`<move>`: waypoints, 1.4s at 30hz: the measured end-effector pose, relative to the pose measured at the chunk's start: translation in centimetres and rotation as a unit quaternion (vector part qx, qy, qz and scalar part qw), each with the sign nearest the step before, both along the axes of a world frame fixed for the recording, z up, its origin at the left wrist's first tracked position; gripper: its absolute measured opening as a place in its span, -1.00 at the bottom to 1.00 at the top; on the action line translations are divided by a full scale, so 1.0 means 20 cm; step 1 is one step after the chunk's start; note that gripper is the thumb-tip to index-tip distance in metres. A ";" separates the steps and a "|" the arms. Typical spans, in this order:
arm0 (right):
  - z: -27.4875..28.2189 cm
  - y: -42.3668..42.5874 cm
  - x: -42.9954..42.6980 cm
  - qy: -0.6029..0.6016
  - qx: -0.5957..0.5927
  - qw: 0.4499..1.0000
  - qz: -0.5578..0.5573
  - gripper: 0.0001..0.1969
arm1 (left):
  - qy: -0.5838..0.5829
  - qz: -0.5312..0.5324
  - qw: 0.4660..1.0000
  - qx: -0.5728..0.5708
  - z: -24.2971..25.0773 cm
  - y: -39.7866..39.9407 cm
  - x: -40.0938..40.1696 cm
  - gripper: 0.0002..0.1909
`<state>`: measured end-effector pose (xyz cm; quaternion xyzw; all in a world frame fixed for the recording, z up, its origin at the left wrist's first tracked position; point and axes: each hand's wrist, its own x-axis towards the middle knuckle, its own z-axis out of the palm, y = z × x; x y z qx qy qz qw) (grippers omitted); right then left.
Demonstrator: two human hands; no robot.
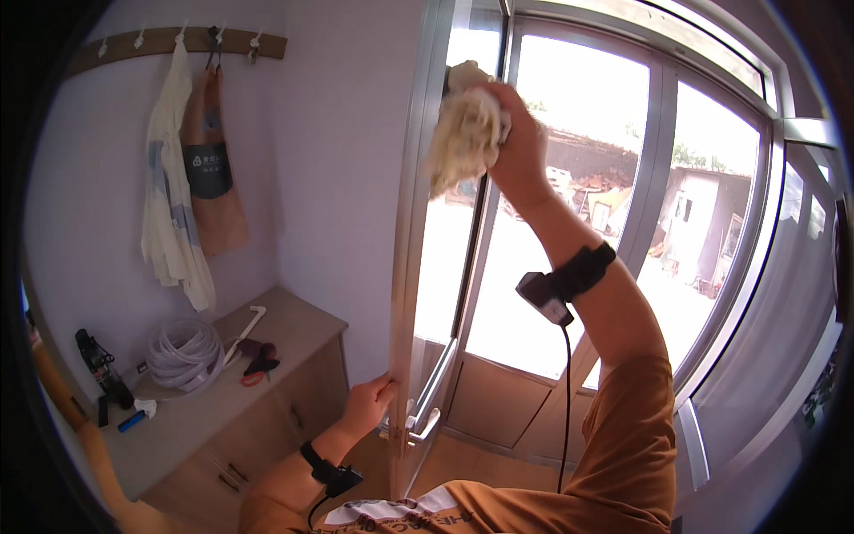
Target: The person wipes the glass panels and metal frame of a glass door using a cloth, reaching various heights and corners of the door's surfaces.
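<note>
A glazed door [404,267] with a metal frame stands ajar before me, its edge turned towards me. My right hand [524,147] is raised high and grips a bunched, cream-coloured cloth [465,137], which lies against the upper part of the door's glass. Blur softens the cloth's outline. Lower down, my left hand [363,405] holds the edge of the door with fingers and thumb, just above the lever handle [425,427]. Both my forearms wear black straps with small cabled devices.
To the left, a low cabinet [293,314] carries a coil of clear hose [183,354], red-handled scissors [255,378], a white pipe [247,330] and a dark bottle [105,370]. A white garment [167,180] and an apron [212,167] hang from a hook rail [230,43]. Glazed panels [580,120] stand behind the door.
</note>
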<state>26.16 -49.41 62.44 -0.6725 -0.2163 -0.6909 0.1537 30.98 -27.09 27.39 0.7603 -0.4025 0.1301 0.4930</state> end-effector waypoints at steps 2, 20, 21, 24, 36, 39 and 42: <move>0.01 0.00 0.00 0.041 -0.020 0.999 0.019 -0.58 | 0.015 -0.002 1.000 -0.012 -0.05 0.03 0.05 -0.78; -0.34 0.05 0.07 -0.061 -0.029 0.997 -0.025 -0.51 | -0.003 0.047 0.999 -0.019 -0.04 0.02 0.05 -0.77; -0.47 0.06 0.06 -0.028 -0.014 1.000 0.004 -0.52 | 0.007 0.044 0.999 -0.013 -0.03 0.00 0.03 -0.77; -0.88 0.08 0.05 0.016 -0.007 0.999 0.038 -0.54 | 0.005 0.049 0.999 0.000 -0.01 -0.01 0.02 -0.76; -1.78 0.06 -0.09 0.506 0.033 0.826 0.247 -0.58 | 0.264 -0.045 0.954 -0.135 -0.04 0.13 0.06 -0.61; -1.81 -0.01 -0.16 0.544 0.219 0.654 0.478 -0.72 | 0.345 -0.085 0.906 -0.231 -0.05 0.15 -0.02 -0.54; -1.88 -0.04 -0.16 0.523 0.214 0.656 0.501 -0.78 | 0.337 -0.028 0.907 -0.251 -0.07 0.20 -0.14 -0.51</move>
